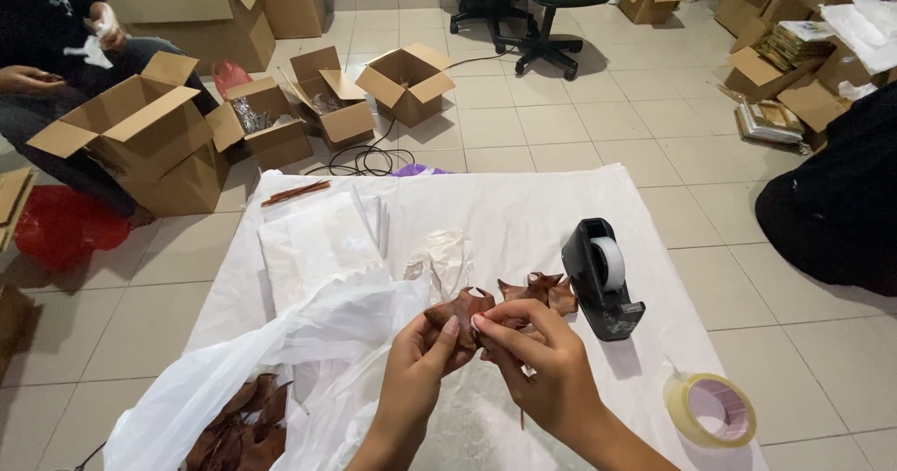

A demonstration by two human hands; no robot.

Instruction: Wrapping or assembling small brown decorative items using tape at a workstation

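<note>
**Dried leaves and tape on a white-covered surface, 2 hands at work**

Far left: red plastic bag (58, 226), glossy and crumpled, on the pale tiled floor (579, 125). Beside it, several open cardboard boxes (140, 144), matte brown, flaps raised; a seated person (42, 22) in dark clothing behind them.

Lower left: translucent white plastic bag (280, 340), thin and wrinkled, mouth open, with a heap of brown dried leaves (238, 429) showing inside.

Left of centre: stack of white paper sheets (313, 242), flat and rectangular, on the white cover sheet (523, 209). At the stack's far edge, a thin reddish-brown bundle of sticks (294, 192). A crumpled piece of white tissue (444, 256) lies just right of the stack.

Centre: left hand (420, 363), fingers curled, thumb and fingertips pinching the lower left edge of a brown dried leaf (462, 307), lobed, stiff and slightly curled. Right hand (542, 359), fingers bent, pinching the same leaf at its right side with thumb and forefinger. Both hands grasp it, raised just above the cover sheet.

Just beyond the right hand: second dried leaf (542, 292), same colour, pointed lobes, lying on the sheet.

Right of centre: black tape dispenser (600, 279), hard moulded plastic, carrying a pale roll, standing close beside the second leaf.

Lower right: loose roll of clear tape (712, 408), ring-shaped, glossy, lying flat near the sheet's edge.

Far right: more cardboard boxes (775, 60) and a dark fabric shape (836, 209) at the frame's edge.
</note>
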